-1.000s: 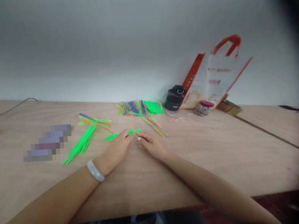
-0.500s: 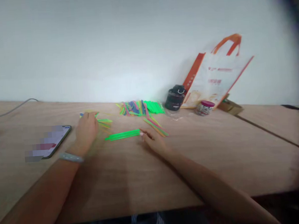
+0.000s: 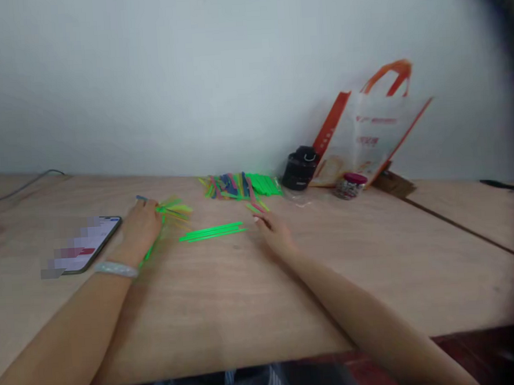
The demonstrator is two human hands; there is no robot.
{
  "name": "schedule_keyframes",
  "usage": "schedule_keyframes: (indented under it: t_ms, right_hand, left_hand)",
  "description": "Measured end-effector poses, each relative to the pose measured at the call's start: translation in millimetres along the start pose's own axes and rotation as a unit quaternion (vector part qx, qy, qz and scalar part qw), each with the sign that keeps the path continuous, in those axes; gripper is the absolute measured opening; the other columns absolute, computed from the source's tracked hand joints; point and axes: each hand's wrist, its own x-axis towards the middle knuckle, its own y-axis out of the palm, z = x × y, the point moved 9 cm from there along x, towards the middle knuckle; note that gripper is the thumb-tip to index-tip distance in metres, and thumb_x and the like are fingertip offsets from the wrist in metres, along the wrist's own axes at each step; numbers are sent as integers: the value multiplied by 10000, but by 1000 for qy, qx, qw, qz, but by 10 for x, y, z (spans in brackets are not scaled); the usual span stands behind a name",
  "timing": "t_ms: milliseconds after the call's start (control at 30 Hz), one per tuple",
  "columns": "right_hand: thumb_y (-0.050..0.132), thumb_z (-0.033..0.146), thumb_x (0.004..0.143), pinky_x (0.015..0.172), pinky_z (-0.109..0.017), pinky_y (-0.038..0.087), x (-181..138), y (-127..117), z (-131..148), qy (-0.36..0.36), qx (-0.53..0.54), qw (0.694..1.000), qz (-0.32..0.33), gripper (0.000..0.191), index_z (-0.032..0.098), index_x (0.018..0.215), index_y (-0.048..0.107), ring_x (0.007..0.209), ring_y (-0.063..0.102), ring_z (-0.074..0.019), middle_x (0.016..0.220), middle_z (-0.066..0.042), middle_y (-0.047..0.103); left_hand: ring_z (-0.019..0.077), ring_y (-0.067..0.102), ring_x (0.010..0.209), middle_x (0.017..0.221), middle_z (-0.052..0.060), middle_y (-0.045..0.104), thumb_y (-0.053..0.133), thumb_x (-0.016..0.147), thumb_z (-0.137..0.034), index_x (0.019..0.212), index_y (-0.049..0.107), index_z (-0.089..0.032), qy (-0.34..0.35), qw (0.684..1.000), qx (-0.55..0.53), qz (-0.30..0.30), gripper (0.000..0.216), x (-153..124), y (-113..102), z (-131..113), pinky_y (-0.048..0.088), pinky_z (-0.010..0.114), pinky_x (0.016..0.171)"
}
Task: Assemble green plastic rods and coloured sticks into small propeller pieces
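Green sticks [image 3: 212, 232] are lying between left hand [image 3: 142, 227] and right hand [image 3: 275, 232], well inside the near table edge [image 3: 224, 365]; neither grip is showing clearly.

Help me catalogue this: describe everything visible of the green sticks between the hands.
The green sticks are bright, slim, straight and plastic-looking. A few lie flat on the table, close together and roughly parallel, ends slightly staggered, right ends farther away. Neither the left hand nor the right hand appears to touch them.

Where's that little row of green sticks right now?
In the head view, the row of green sticks lies on the table between the left hand and the right hand, touching neither.
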Motion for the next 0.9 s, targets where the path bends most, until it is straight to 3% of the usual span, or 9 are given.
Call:
schedule_keyframes:
  t_ms: [133, 233, 367, 467, 600, 700, 900]
  right_hand:
    - [442, 283, 872, 759, -316, 459, 87, -154, -218, 12, -93, 995, -23, 313, 159, 1046, 671, 838, 580, -192, 933, -85, 649]
    - [453, 240, 865, 843, -328, 434, 119, -158, -298, 4, -198, 980, 9, 280, 155, 1008, 679, 931, 555, -209, 963, -98, 636]
    - [474, 266, 871, 895, -324, 405, 99, -75, -352, 14, -290, 955, 63, 277, 157, 1037, 667, 991, 529, -220, 1028, -115, 615]
    - [490, 293, 869, 907, -333, 398, 80, -54, -351, 25, -320, 945, 67, 297, 153, 1081, 645, 1039, 518, -242, 1116, -134, 597]
    - [486, 334, 881, 922, -352, 395, 89, -63, -425, 53, -330, 941, 61, 389, 141, 1210, 563, 1103, 513, -261, 1222, -153, 564]
    - [427, 303, 915, 934, -327, 394, 94, 16, -498, 48, -309, 945, 93, 366, 141, 1213, 564, 1090, 541, -234, 1199, -140, 595]
    - [384, 287, 936, 960, -321, 388, 22, 156, -410, -8, -285, 951, 118, 362, 154, 1207, 583, 1123, 529, -219, 1219, -118, 595]
  left_hand:
    - [268, 583, 927, 1037, 141, 586, 355, 877, -201, 1105, 581, -124, 30, 996, -45, -77, 330, -27, -209, -136, 477, 385, 798]
    - [247, 548, 1000, 1025, 113, 586, 365, 885, -191, 1083, 586, -135, 140, 978, -107, -109, 302, -162, -343, -534, 456, 374, 877]
    - [216, 531, 1047, 1102, 88, 590, 393, 898, -192, 1114, 573, -170, 307, 939, -146, -41, 282, -484, -229, -1192, 434, 374, 938]
    - [221, 503, 1134, 1210, 103, 570, 406, 914, -217, 1187, 542, -157, 354, 924, -143, 4, 311, -652, -45, -1465, 401, 392, 995]
    - [246, 466, 1218, 1299, 161, 526, 420, 927, -269, 1236, 514, -106, 335, 932, -127, 54, 362, -659, 233, -1529, 375, 417, 1030]
    - [233, 520, 1162, 1235, 154, 579, 393, 936, -245, 1194, 554, -114, 332, 928, -139, 97, 331, -641, 379, -1522, 416, 408, 990]
    - [199, 554, 1108, 1182, 112, 616, 375, 920, -166, 1171, 576, -151, 361, 910, -174, 102, 322, -717, 329, -1549, 443, 385, 962]
